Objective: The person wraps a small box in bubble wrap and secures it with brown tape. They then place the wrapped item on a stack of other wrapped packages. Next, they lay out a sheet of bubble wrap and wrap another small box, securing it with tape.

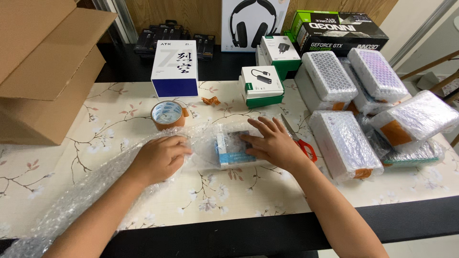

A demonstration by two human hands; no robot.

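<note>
Small flat box, white and blue, mid-table under a fold of bubble wrap. Right hand pressed flat on top, fingers spread, gripping nothing. Left hand palm down on the wrap just left of the box, fingers curled over the film, pinning rather than pinching.

Step, judged: wrapping under way, first fold over the box, not yet taped. Next move likely calls for pulling the sheet taut, rolling the box over, then tape.

Brown tape roll upright just behind the left hand. Red-handled scissors touching or just beside the right hand; cannot tell which. Further right, stack of already wrapped parcels, bubble film closed with brown tape. Behind the box, white and green carton on the table. White and blue cube-like box behind the tape roll. Back edge: black and green long carton, white headphone box. Open brown cardboard box at far left.
</note>
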